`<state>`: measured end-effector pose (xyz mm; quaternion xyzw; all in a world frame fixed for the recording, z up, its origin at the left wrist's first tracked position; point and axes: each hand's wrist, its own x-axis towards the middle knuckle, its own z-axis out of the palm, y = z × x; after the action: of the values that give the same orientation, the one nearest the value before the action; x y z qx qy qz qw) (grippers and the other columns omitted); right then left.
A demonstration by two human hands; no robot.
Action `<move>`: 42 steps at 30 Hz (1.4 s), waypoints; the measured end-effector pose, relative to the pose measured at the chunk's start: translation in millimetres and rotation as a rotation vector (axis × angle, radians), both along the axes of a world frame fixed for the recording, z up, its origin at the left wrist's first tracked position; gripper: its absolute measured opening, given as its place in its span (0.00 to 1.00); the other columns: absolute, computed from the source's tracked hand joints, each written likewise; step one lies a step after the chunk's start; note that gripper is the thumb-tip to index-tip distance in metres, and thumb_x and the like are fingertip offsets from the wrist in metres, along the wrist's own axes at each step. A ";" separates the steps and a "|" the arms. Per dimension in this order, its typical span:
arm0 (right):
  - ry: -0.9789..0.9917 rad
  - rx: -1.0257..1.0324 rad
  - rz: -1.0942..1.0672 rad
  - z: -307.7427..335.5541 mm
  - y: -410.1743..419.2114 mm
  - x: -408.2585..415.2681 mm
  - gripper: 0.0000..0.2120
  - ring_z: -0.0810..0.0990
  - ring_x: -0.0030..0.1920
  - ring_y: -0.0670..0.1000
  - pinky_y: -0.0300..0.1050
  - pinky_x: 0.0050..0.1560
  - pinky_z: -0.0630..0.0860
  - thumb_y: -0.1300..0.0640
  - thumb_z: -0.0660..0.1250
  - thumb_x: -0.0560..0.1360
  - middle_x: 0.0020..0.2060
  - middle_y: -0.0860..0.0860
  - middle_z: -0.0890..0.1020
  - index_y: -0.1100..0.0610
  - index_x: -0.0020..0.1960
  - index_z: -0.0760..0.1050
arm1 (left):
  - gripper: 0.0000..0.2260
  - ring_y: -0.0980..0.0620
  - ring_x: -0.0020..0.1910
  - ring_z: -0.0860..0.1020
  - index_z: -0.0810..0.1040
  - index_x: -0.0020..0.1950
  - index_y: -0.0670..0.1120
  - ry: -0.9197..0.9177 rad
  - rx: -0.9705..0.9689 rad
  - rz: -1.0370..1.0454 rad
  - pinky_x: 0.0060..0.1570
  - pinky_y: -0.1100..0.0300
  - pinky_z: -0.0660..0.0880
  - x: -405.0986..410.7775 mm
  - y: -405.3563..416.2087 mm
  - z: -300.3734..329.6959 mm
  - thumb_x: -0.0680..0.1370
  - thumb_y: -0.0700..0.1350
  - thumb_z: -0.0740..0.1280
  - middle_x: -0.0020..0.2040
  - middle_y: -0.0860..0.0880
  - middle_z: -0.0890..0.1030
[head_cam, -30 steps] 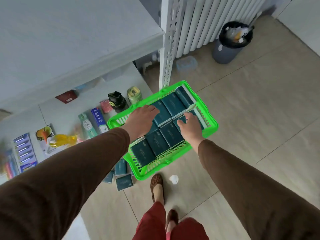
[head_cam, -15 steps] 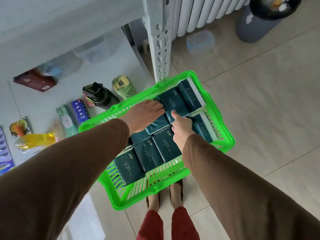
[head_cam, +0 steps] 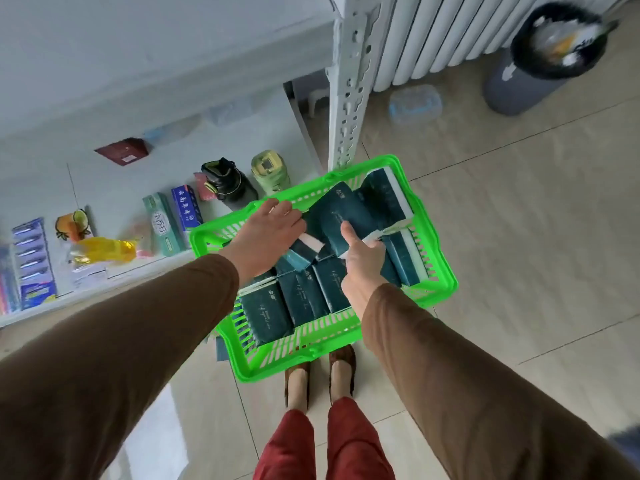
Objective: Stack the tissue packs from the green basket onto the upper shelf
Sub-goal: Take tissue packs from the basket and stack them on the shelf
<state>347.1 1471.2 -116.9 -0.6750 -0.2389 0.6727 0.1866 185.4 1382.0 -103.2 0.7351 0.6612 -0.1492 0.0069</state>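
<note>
Green plastic basket point(head_cam: 446, 271), head view: I am looking down into it and it is holding most of its stock, dark teal tissue packs point(head_cam: 266, 313) lying in rows along the near side and right wall. My right hand point(head_cam: 363, 258) is gripping one tilted pack point(head_cam: 346, 216), thumb up along its face, raising it above the rest. My left hand point(head_cam: 266, 233) is reaching in beside it, fingers curling onto that same cluster; whether it is truly gripping, I cannot tell. Upper shelf point(head_cam: 138, 46): the visible surface is showing no packs. Judgement: stacking is barely beginning, nearly everything is remaining. Lower shelf point(head_cam: 114, 181): bottles and boxes, unrelated.
</note>
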 end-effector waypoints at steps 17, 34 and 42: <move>0.264 0.963 0.670 279.2 -292.1 -155.5 0.21 0.77 0.56 0.60 0.62 0.56 0.77 0.51 0.77 0.71 0.54 0.58 0.76 0.49 0.54 0.66 | 0.23 0.43 0.58 0.71 0.75 0.61 0.48 -0.165 0.466 0.635 0.57 0.47 0.68 -145.4 -386.9 272.5 0.69 0.53 0.76 0.54 0.49 0.80; 0.310 1.207 0.802 356.4 -465.0 -454.5 0.28 0.76 0.61 0.55 0.57 0.58 0.79 0.54 0.76 0.72 0.60 0.53 0.75 0.49 0.63 0.63 | 0.24 0.45 0.59 0.71 0.73 0.63 0.49 0.014 0.568 0.821 0.57 0.49 0.68 -429.4 -612.6 368.4 0.70 0.52 0.76 0.56 0.49 0.81; 0.180 1.243 0.892 328.8 -445.2 -619.3 0.31 0.75 0.60 0.56 0.57 0.59 0.76 0.53 0.77 0.71 0.59 0.54 0.75 0.52 0.66 0.63 | 0.24 0.43 0.60 0.71 0.72 0.63 0.48 0.061 0.495 0.817 0.58 0.46 0.70 -619.6 -597.5 355.3 0.71 0.50 0.76 0.58 0.47 0.79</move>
<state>-272.2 1025.9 211.9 -0.2284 -0.8065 0.4786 0.2615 -434.2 784.5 252.1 0.3900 0.9116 0.0062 -0.1300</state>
